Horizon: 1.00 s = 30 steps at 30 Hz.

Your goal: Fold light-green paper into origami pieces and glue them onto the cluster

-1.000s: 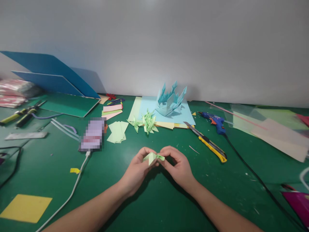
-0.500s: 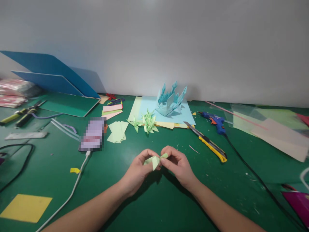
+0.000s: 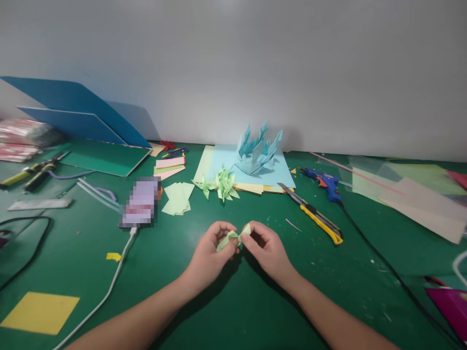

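Observation:
Between my two hands, just above the green table, is a small folded light green paper flower (image 3: 227,239). My left hand (image 3: 213,250) is closed around its left side, the thumb pressing on the paper. A petal on the right is pinched between thumb and forefinger of my right hand (image 3: 266,247). Fingers cover much of the flower. Beyond my hands lie several finished light green paper flowers (image 3: 225,183), and left of them a stack of light green paper pieces (image 3: 177,198).
A blue folded-paper piece (image 3: 254,158) stands on paper sheets at the back. Right of my hands lie a yellow utility knife (image 3: 317,221), blade out, and a blue glue gun (image 3: 324,183). On the left are a phone (image 3: 141,203) with a white cable, pliers (image 3: 44,170) and yellow paper (image 3: 40,312).
My left thumb has moved onto the flower's front, covering the petal that pointed down. The petal pinched in my right hand now points more upward. Everything on the table stays put.

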### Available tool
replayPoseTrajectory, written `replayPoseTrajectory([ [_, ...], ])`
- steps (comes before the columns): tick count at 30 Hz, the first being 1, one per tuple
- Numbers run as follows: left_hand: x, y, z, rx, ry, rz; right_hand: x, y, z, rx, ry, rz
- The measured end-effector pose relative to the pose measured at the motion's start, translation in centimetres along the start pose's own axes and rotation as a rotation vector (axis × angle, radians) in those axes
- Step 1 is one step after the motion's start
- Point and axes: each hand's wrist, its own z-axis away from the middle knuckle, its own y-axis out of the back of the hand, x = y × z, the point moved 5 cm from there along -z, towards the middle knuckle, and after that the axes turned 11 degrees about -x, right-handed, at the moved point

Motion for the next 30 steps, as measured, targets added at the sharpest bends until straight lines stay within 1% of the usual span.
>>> replayPoseTrajectory([
  [4, 0.2, -0.2, 0.0, -0.03, -0.027, -0.088, -0.1, -0.1, 0.0, -0.011, -0.004, 0.024],
  [8, 0.4, -0.3, 0.0, -0.029, -0.02, -0.052, 0.1, -0.1, -0.1, 0.001, -0.036, -0.021],
  [12, 0.2, 0.2, -0.1, 0.023, 0.019, 0.017, 0.5, -0.1, -0.1, 0.005, -0.072, -0.057],
  [15, 0.1, 0.8, -0.2, 0.074, 0.057, -0.013, 0.6, 0.1, -0.1, 0.025, -0.084, -0.043],
  [18, 0.2, 1.2, -0.1, 0.118, 0.062, -0.039, 0.6, 0.1, -0.2, 0.005, -0.084, -0.023],
  [23, 0.2, 1.2, -0.2, 0.116, 0.047, 0.014, 0.7, 0.0, -0.3, -0.055, -0.088, -0.015],
  [26, 0.3, 1.4, -0.4, 0.107, 0.037, -0.008, 0.5, -0.2, -0.2, -0.053, -0.046, 0.007],
  [28, 0.3, 1.6, -0.5, 0.099, 0.025, -0.051, 0.3, -0.2, 0.0, -0.027, 0.015, 0.005],
  [30, 0.3, 1.7, -0.5, 0.094, 0.01, -0.096, 0.0, -0.3, 0.2, -0.027, 0.079, 0.028],
])
